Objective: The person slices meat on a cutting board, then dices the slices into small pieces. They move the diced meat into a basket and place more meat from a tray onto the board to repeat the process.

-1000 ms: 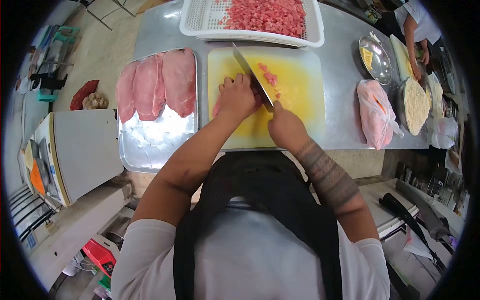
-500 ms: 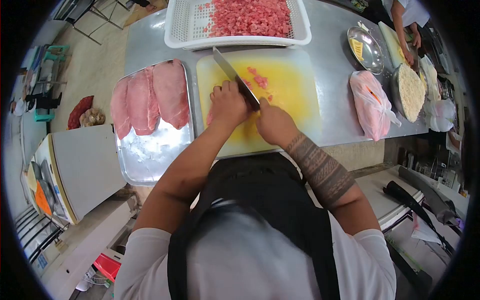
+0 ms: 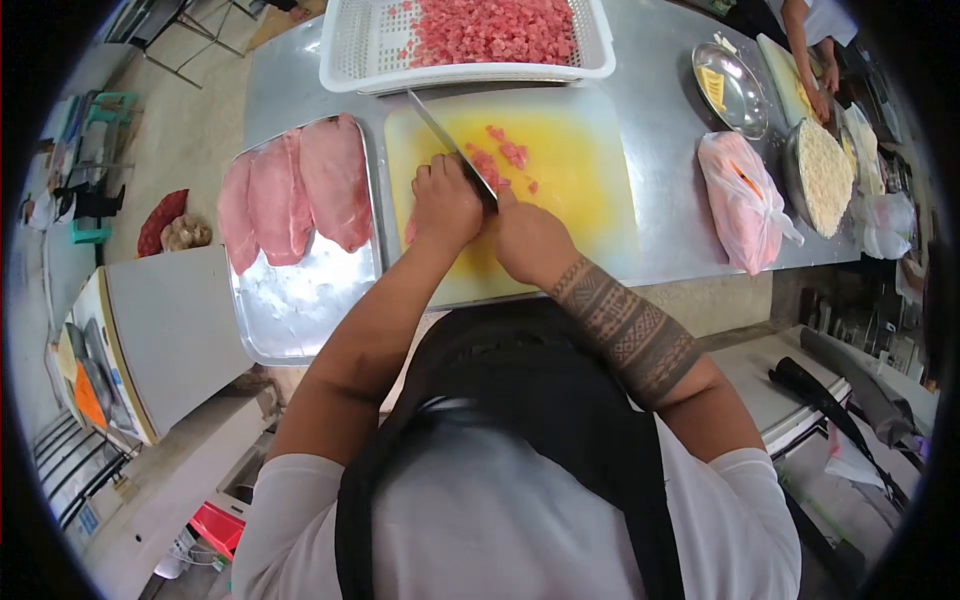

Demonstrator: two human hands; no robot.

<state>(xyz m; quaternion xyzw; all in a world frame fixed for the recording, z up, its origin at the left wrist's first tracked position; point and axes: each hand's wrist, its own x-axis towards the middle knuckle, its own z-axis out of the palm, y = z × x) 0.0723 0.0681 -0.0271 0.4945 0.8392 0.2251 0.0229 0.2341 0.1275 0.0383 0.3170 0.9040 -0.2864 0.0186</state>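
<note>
A large knife (image 3: 440,133) slants over the yellow-stained white cutting board (image 3: 590,200), its tip toward the back left. My right hand (image 3: 532,237) is closed around the handle. Beside the blade, my left hand (image 3: 445,200) has its fingers curled down on raw meat (image 3: 411,226), which shows only at the hand's left edge. Small diced meat pieces (image 3: 513,154) lie on the board just right of the blade. The cut under the blade is hidden.
Behind the board stands a white basket (image 3: 470,73) of diced meat. A metal tray (image 3: 300,335) with large meat slabs (image 3: 335,180) is at left. At right are a steel bowl (image 3: 740,110), a tied plastic bag (image 3: 740,200), a bowl of pale shreds (image 3: 825,180) and another person's hands (image 3: 818,100).
Both hands and the knife have shifted slightly left in the view. More small meat pieces show right of the blade.
</note>
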